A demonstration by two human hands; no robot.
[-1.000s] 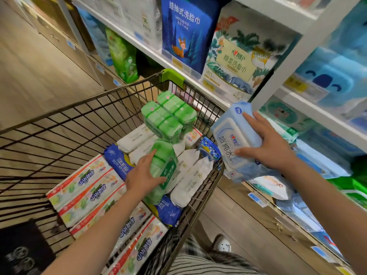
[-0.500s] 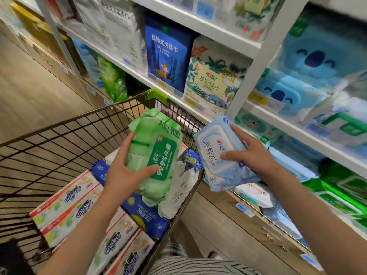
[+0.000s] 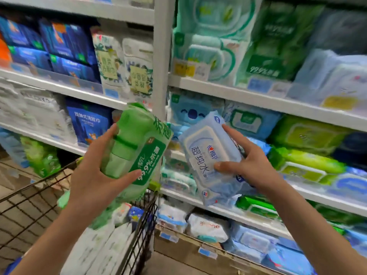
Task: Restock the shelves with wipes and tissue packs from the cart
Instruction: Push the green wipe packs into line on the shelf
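1. The left hand (image 3: 93, 175) gripped a soft green plastic pack of wipes (image 3: 137, 147). Its thumb was pressed across the lower front and its fingers reached up the left edge. The pack was in the air above the black wire cart (image 3: 39, 182).
2. The right hand (image 3: 252, 167) gripped a pale blue plastic wipes pack with a white flip lid (image 3: 210, 155), thumb on the front and fingers spread along its right edge. It hung just before the white metal shelves (image 3: 258, 99), resting on none.
3. By this showing, both packs were out of the cart and neither was yet shelved.
4. Blurred white packs (image 3: 95, 251) lay in the cart, so plenty of restocking seemed left.
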